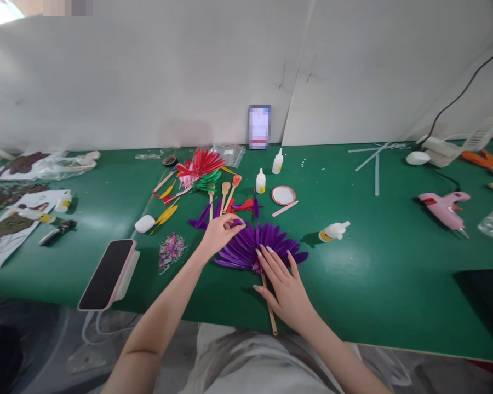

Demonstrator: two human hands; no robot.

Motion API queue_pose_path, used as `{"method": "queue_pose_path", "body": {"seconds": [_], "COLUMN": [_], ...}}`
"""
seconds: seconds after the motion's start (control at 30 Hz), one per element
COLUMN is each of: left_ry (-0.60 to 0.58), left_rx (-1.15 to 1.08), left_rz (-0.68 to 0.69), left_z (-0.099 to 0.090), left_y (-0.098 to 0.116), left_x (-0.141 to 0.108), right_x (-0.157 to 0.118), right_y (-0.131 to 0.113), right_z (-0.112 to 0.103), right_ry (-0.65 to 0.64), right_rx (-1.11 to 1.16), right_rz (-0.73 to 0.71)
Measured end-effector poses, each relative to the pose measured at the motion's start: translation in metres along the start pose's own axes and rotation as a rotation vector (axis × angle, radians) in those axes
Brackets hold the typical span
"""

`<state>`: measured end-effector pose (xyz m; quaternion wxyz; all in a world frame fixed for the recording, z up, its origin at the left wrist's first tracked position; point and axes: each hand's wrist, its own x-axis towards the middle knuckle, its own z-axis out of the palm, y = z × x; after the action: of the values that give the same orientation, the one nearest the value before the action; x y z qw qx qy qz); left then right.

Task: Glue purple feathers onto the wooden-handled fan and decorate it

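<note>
One purple feather fan point(279, 236) lies at centre, its handle point(270, 308) reaching the near edge of the counter point(394, 295). The left hand point(221, 235) has its grip pinched on one purple feather point(239, 222); the right hand point(285, 287) rests on the fan, fingers apart. Room stretches rightward, past one bottle point(332, 232), towards one glue gun point(442, 209).

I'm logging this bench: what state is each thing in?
Purple fan, spread
Left hand, apparently pinching purple feather
Right hand, flat on purple fan
Red feathers, fanned
Rear phone, lit
Near phone, dark
Rear glue bottles, upright
Right glue bottle, apparently tipped
Glue gun, lying down
</note>
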<state>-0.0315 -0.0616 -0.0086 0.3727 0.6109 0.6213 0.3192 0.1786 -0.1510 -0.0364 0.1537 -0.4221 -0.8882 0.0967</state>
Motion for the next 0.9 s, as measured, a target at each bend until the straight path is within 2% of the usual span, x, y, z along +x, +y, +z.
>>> {"method": "queue_pose_path", "body": {"seconds": [0.4, 0.77, 0.9], "left_ry": [-0.046, -0.027, -0.086], "left_rx": [-0.107, -0.171, -0.118], "left_rz": [0.036, -0.016, -0.014], "left_z": [0.0031, 0.009, 0.0041], "left_y": [-0.0004, -0.0027, -0.0056], "left_x": [0.0088, 0.0062, 0.0017], "right_x": [0.0003, 0.0002, 0.0001], "right_y": [-0.0008, -0.0006, -0.0008], "right_z": [0.0028, 0.0035, 0.0039], "right_ry": [-0.005, 0.009, 0.018], "right_rx": [-0.03, -0.042, -0.042], "right_rz": [0.007, 0.007, 0.005]}}
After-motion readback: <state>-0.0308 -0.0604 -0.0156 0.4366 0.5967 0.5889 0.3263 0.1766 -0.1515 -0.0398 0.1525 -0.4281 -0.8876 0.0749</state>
